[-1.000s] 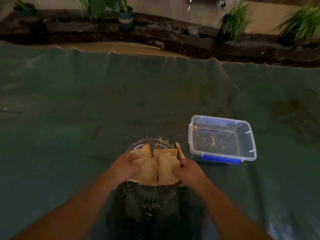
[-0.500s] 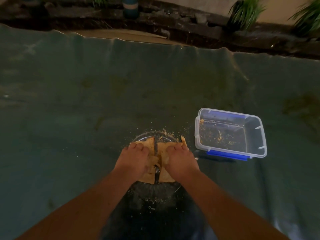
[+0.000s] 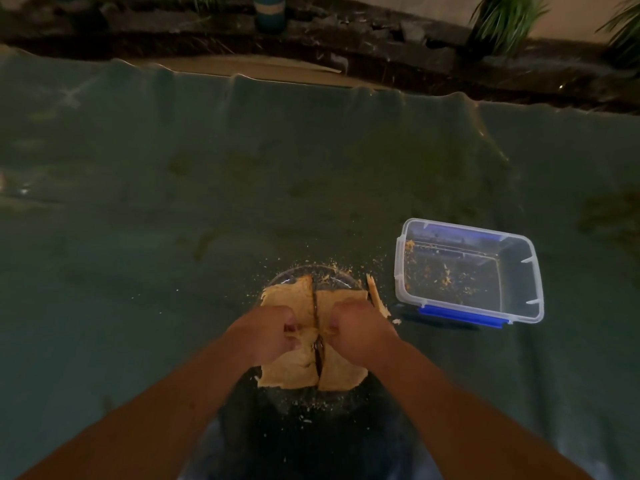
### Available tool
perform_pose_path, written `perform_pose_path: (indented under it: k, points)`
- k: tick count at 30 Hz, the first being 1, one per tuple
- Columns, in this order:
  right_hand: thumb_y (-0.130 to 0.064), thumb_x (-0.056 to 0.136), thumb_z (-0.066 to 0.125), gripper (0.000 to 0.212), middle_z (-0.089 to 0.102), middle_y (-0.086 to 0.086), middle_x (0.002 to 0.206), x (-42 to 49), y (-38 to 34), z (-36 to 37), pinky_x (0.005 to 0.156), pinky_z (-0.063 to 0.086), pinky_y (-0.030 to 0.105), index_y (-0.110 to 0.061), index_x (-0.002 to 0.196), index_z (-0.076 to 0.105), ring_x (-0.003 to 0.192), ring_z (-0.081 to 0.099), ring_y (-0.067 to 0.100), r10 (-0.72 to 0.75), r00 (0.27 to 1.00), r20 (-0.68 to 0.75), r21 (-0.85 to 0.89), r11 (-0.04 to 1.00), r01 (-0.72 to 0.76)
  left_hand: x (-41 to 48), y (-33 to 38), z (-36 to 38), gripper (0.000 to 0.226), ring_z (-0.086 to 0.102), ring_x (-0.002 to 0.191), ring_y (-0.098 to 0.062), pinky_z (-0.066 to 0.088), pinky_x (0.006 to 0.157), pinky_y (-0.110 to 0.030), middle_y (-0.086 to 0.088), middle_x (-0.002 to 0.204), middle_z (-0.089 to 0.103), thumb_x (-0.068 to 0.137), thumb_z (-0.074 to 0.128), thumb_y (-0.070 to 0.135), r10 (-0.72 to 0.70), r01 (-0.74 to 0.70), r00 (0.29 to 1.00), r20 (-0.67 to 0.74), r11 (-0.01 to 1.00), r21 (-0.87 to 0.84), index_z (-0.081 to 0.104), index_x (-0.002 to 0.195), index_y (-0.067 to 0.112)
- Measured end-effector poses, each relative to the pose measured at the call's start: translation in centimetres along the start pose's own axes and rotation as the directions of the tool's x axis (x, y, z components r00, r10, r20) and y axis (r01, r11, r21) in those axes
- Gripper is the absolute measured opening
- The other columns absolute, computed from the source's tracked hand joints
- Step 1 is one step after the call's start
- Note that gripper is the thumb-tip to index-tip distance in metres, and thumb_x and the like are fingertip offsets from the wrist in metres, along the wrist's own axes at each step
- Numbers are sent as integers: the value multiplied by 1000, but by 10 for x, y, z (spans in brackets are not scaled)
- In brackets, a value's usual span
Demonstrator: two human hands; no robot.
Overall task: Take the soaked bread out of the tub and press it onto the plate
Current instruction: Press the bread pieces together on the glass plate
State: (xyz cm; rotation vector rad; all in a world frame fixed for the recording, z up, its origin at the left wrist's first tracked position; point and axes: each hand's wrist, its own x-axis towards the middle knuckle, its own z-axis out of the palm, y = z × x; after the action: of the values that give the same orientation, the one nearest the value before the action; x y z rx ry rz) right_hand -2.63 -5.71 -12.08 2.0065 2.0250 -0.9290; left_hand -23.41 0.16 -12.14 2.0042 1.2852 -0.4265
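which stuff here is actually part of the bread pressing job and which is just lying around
In use:
- soaked bread
- glass plate under it
- clear tub, only crumbs left inside
- left hand and right hand, both curled on the bread

Lying about:
- bread strip beside the plate
- potted plants
- green sheet

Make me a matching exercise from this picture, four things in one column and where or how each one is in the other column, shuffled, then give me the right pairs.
Things
1. soaked bread
2. tub
3. plate
4. loose crust strip

Places or states
A. clear, partly hidden under the bread
B. at the plate's right edge, outside both hands
C. only crumbs left inside, blue clip on its near side
D. under the left hand and right hand, dark gap down the middle

Pairs: 1-D, 2-C, 3-A, 4-B
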Motion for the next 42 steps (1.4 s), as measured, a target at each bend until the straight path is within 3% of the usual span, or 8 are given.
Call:
perform_pose_path:
  k: [6, 10, 16, 23, 26, 31, 34, 42]
  points:
    - [-35, 97, 56, 26, 62, 9, 112, -20, -3, 11, 88, 52, 45, -18, 114, 65, 105, 55, 29, -31, 998, -46, -144, 989, 24, -14, 5, 4, 26, 60, 93, -19, 52, 75, -35, 2, 107, 67, 94, 62, 43, 55, -60, 998, 28, 958, 282, 61, 114, 27]
    - [-35, 94, 52, 29, 57, 10, 113, -31, -5, 18, 91, 48, 47, -16, 116, 57, 106, 50, 30, -120, 967, -224, -163, 983, 84, -20, 7, 12, 44, 52, 100, -22, 49, 75, -38, 0, 108, 56, 90, 50, 58, 202, -138, 972, -120, 905, 403, 54, 117, 23]
    - [-33, 99, 41, 38, 52, 12, 132, -24, -5, 24, 105, 42, 52, -19, 134, 50, 124, 44, 34, -98, 981, -167, -142, 987, 74, -9, 11, 19, 57, 44, 122, -25, 49, 98, -46, -4, 136, 50, 92, 42, 57, 199, -107, 959, -200, 913, 393, 47, 138, 22]
    - [-36, 97, 37, 49, 51, 18, 139, -3, -6, 0, 109, 38, 56, -16, 141, 47, 129, 43, 39, -87, 992, -87, -246, 967, 63, 5, 15, 9, 56, 42, 129, -28, 46, 103, -49, -7, 142, 48, 93, 53, 53, 172, -81, 966, -191, 909, 408, 48, 139, 21]
    - [-40, 93, 24, 52, 58, 14, 125, -14, -3, 0, 102, 45, 53, -15, 128, 54, 116, 50, 33, -155, 971, -182, -204, 972, 117, -2, 12, 9, 51, 48, 118, -27, 48, 97, -47, -7, 130, 55, 94, 43, 53, 280, -162, 935, -215, 881, 444, 54, 130, 20]
    - [-53, 95, 36, 52, 57, 12, 118, -42, 17, 27, 94, 47, 49, -15, 125, 53, 105, 52, 30, -306, 951, -53, -265, 922, 282, -22, 0, 26, 60, 58, 95, -27, 57, 75, -45, -7, 113, 64, 86, 49, 65, 472, -349, 872, -128, 784, 513, 60, 121, 17]
    - [-64, 94, 37, 66, 53, 13, 134, -48, 28, 40, 102, 43, 50, -16, 138, 45, 120, 48, 32, -305, 952, 35, -299, 905, 301, -24, -4, 33, 66, 59, 103, -27, 57, 83, -47, -6, 122, 64, 84, 55, 68, 459, -350, 879, -126, 803, 483, 55, 130, 21]
    - [-46, 96, 53, 42, 59, 12, 115, -36, 28, 35, 92, 50, 49, -18, 127, 50, 105, 54, 31, -337, 929, -150, -336, 901, 273, -19, -4, 29, 61, 54, 118, -31, 52, 97, -51, -8, 133, 59, 89, 50, 62, 387, -289, 915, -115, 827, 483, 46, 137, 24]
